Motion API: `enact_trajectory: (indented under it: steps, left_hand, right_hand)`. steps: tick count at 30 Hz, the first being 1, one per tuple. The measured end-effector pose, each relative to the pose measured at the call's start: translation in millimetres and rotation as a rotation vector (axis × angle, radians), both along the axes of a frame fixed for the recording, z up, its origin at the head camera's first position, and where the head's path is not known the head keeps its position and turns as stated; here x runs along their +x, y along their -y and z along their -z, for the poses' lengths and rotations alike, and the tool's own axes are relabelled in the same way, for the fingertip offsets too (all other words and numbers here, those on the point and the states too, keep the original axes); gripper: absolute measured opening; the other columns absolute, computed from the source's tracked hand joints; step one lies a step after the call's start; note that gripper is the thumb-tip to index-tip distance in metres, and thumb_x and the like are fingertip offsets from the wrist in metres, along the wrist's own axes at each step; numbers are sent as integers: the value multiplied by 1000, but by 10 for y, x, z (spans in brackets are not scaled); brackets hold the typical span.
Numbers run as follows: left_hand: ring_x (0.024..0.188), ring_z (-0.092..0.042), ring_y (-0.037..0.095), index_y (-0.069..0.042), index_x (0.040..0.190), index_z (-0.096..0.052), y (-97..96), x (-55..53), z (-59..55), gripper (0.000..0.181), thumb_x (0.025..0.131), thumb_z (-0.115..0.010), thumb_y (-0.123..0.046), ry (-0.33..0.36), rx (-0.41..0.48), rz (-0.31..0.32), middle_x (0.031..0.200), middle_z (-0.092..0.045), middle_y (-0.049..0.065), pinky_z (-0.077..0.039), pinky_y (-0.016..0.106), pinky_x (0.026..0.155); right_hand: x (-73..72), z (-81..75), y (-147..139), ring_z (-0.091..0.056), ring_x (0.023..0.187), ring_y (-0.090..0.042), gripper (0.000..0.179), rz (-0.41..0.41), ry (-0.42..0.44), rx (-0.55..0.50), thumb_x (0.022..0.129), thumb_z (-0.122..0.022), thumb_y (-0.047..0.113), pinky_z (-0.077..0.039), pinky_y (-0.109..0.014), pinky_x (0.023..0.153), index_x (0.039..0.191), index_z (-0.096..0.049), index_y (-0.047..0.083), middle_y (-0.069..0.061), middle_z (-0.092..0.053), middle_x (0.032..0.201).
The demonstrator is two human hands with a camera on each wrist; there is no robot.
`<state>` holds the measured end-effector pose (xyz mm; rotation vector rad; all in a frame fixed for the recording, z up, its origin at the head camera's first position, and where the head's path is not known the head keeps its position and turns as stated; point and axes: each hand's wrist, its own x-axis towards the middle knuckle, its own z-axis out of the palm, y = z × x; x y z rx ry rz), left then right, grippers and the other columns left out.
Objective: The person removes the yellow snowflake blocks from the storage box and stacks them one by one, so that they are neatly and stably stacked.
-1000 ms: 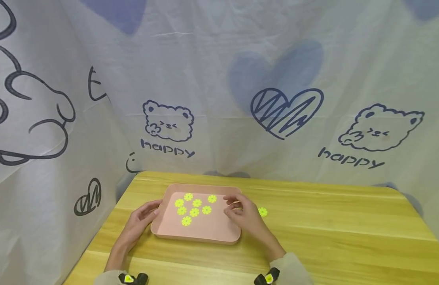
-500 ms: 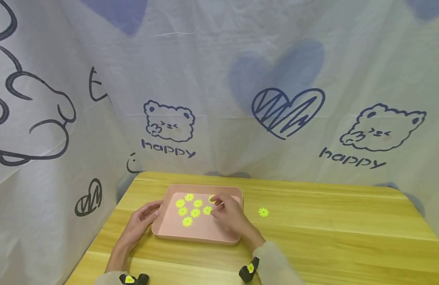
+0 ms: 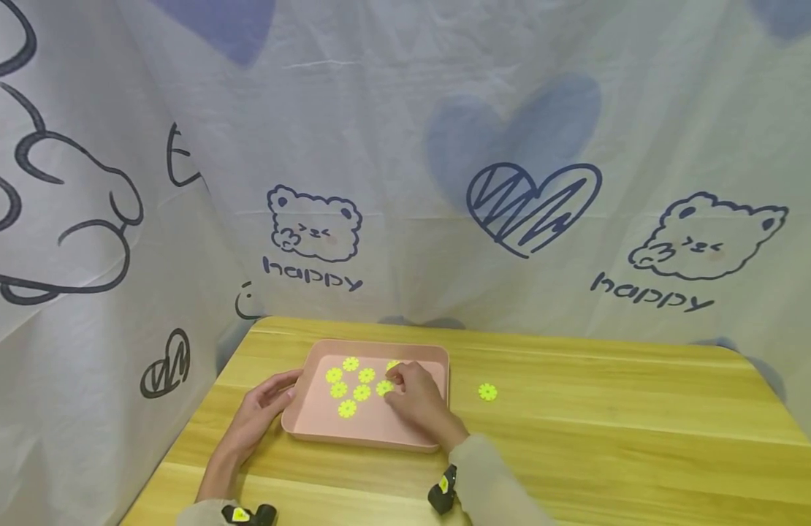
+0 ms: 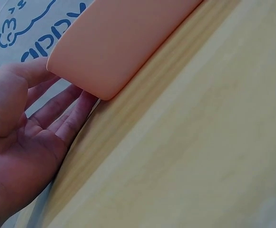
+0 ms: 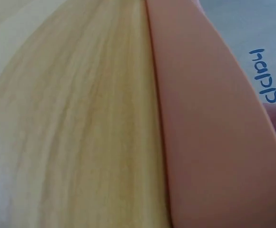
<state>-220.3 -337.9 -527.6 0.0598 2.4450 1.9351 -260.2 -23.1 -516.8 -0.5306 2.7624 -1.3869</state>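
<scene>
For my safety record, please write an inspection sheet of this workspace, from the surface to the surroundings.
Surface: wooden table.
Job's things: pink tray holding eight visible yellow flower-shaped pieces; another yellow piece lies on the table, right of the tray.
Clutter: nothing seen.
Hands: left hand touches the tray's left end; right hand is over the tray, close to some pieces; whether it holds one, I cannot tell.
Cables: nothing seen.
Surroundings: white sheets printed with hearts and bears.

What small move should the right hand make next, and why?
Probably, the right hand should pinch the nearest yellow flower piece: the hand is right beside it over the pink tray, whose side the left hand touches.
</scene>
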Motion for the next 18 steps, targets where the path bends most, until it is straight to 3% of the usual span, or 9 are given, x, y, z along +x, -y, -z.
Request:
enact_trajectory:
  steps: [6, 12, 18]
  left_hand:
    - [124, -55, 1, -1, 149, -49, -2, -14, -12, 53, 104, -64, -26, 25, -1, 5, 154, -48, 18, -46, 16, 100]
    - [128, -55, 7, 0, 148, -50, -15, -1, -25, 52, 104, -64, -24, 8, -4, 16, 152, -49, 19, -46, 17, 100]
    - [122, -56, -1, 1, 148, -49, -8, 13, -17, 52, 104, -64, -22, 1, 12, 26, 152, -49, 21, -47, 17, 100]
  right_hand:
    - [-3, 27, 21, -54, 85, -18, 30, 9, -30, 75, 84, -81, 11, -52, -40, 85, 111, -74, 2, -5, -59, 98]
    - [6, 17, 2, -56, 89, -19, 25, 1, -22, 85, 85, -80, 12, -51, -42, 88, 108, -74, 4, -4, -61, 100]
    - [39, -15, -13, -52, 81, -16, 27, -27, -15, 87, 81, -76, 2, -49, -33, 76, 106, -68, 7, -2, -59, 92]
